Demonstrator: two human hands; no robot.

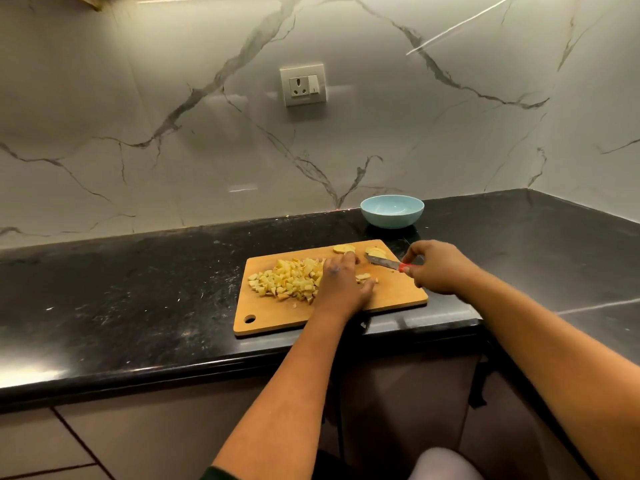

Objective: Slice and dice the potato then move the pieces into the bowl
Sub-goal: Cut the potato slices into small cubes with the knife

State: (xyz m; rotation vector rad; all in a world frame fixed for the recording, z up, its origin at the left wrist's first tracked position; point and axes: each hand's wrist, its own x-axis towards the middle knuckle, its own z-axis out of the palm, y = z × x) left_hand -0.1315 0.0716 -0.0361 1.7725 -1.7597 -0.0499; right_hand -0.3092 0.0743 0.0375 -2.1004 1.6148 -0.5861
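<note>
A wooden cutting board (391,299) lies on the black counter. A heap of diced potato (287,280) covers its left half. Two small stacks of potato slices (344,248) (375,251) sit at the board's far edge, and a few cut bits (363,278) lie beside my left hand. My left hand (343,282) rests flat on the board against the right side of the heap, fingers stretched toward the far slices. My right hand (436,268) grips a red-handled knife (382,262), whose blade points left over the board. A light blue bowl (392,211) stands behind the board, and I see nothing inside it.
The black stone counter (138,289) runs left and turns a corner at the right. A marble-patterned wall with a socket (303,84) rises behind it. The counter's front edge lies just below the board.
</note>
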